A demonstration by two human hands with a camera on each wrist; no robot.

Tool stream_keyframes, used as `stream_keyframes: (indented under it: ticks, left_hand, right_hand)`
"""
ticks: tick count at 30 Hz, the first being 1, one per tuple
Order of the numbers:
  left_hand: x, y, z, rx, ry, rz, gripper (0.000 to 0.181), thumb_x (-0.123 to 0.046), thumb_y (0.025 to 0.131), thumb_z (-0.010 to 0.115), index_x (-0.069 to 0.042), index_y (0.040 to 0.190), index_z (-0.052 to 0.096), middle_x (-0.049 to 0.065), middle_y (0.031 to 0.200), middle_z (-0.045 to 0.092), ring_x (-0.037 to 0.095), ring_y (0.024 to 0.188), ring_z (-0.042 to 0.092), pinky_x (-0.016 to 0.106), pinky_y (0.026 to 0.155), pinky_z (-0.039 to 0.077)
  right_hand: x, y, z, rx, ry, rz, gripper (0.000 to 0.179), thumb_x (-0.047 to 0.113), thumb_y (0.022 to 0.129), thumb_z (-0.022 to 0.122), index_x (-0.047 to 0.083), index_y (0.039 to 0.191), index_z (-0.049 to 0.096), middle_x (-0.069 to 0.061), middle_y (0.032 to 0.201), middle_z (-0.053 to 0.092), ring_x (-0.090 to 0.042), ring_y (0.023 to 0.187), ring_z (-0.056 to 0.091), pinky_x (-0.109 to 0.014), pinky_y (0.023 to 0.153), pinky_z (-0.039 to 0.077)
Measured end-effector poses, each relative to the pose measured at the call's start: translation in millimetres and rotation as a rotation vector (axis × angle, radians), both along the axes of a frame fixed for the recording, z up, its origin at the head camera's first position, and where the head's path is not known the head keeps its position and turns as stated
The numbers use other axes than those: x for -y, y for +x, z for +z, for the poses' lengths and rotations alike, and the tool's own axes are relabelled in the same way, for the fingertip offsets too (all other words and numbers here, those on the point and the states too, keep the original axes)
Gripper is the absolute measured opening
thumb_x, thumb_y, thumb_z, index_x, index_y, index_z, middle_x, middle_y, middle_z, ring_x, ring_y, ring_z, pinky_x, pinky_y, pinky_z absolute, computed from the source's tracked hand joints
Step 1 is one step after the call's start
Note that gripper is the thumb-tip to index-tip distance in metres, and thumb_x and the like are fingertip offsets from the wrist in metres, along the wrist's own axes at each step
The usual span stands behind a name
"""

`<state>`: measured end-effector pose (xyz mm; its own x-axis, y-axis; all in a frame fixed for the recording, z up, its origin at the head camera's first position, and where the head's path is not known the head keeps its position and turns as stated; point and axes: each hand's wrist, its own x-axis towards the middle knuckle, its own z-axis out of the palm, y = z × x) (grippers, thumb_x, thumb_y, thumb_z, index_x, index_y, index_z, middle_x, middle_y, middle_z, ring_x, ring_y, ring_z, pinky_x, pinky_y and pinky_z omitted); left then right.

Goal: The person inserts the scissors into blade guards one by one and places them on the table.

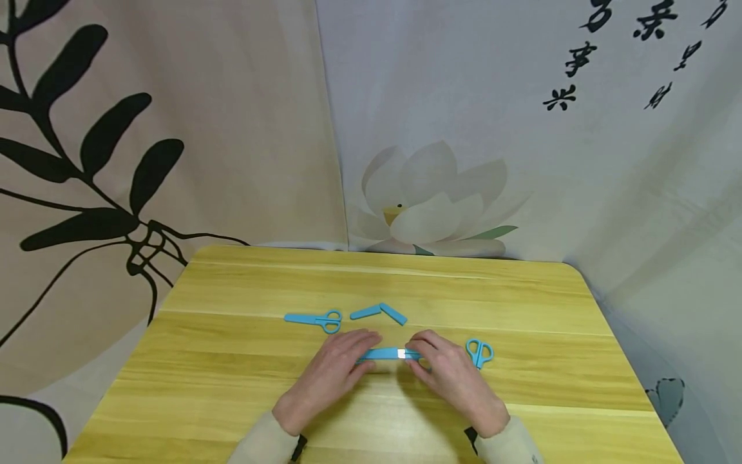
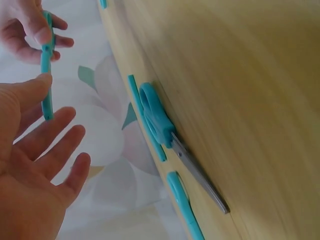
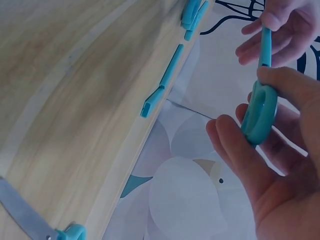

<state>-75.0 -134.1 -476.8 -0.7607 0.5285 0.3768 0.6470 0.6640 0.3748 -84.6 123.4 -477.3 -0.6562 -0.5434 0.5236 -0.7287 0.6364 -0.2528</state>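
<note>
L grip (image 1: 327, 370) & R grip (image 1: 455, 380), both bare hands, hold one pair of scissors (image 1: 413, 355) btwn them, mid-counter (image 1: 191, 399), crosswise in head view & raised clear of the surface per wrist cams. L grip: thumb + fingers clamped on the blue sheath (image 1: 379, 354) end; R grip: pinched on the blue handles (image 3: 270, 107), one pale band showing btwn sheath & handles. Other L fingers spread, per L wrist cam. Beyond L grip, on counter: a 2nd pair, sheathed (image 1: 307, 319), handles to the R. Just R of it, 2 loose blue sheaths (image 1: 365, 312), ends touching or nearly so, at an angle. R of R grip: a 3rd pair (image 1: 478, 363), handles toward the far side, blades bare per R wrist cam, part hidden by the hand in head view. L wrist cam also has a bare-bladed pair (image 2: 192, 170) beside a blue strip (image 2: 132, 90); can't tell which pair that is. Light sleeves (image 1: 266, 441) on both arms. Behind: pale curtain (image 1: 243, 129) w/ black leaf print, lotus & blk characters.
</note>
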Motion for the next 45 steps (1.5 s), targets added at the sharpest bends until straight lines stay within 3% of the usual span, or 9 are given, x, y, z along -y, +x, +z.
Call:
stream_keyframes:
  ticks: [12,36,45]
  left_hand:
    - [4.3,-2.7,-1.5,-0.068,-0.004,0.005,0.031,-0.009,0.089,0.082,-0.014,0.119,0.076,0.000,0.116,0.076,0.018,0.106,0.070,0.042,0.095,0.054]
    - [0.7,-2.7,-1.5,-0.116,-0.010,0.001,0.030,-0.007,0.089,0.081,-0.013,0.117,0.075,-0.001,0.113,0.076,0.017,0.103,0.070,0.040,0.096,0.053]
    - [-1.6,-4.1,-1.8,-0.126,-0.010,0.002,0.031,-0.007,0.088,0.082,-0.012,0.117,0.075,-0.001,0.113,0.076,0.017,0.104,0.070,0.042,0.096,0.053]
  right_hand:
    - [2.4,-0.7,2.4,-0.011,0.015,0.000,0.029,0.012,0.078,0.093,0.011,0.101,0.076,0.000,0.106,0.069,-0.010,0.085,0.070,-0.022,0.066,0.058]
    - [6.4,1.2,2.4,-0.035,-0.009,0.012,0.027,0.008,0.078,0.092,0.007,0.099,0.075,-0.001,0.104,0.068,-0.011,0.081,0.070,-0.021,0.064,0.058]
    - [6.2,1.9,3.9,-0.007,0.006,0.001,0.026,0.010,0.079,0.092,0.008,0.100,0.076,-0.002,0.105,0.068,-0.012,0.083,0.071,-0.022,0.066,0.058]
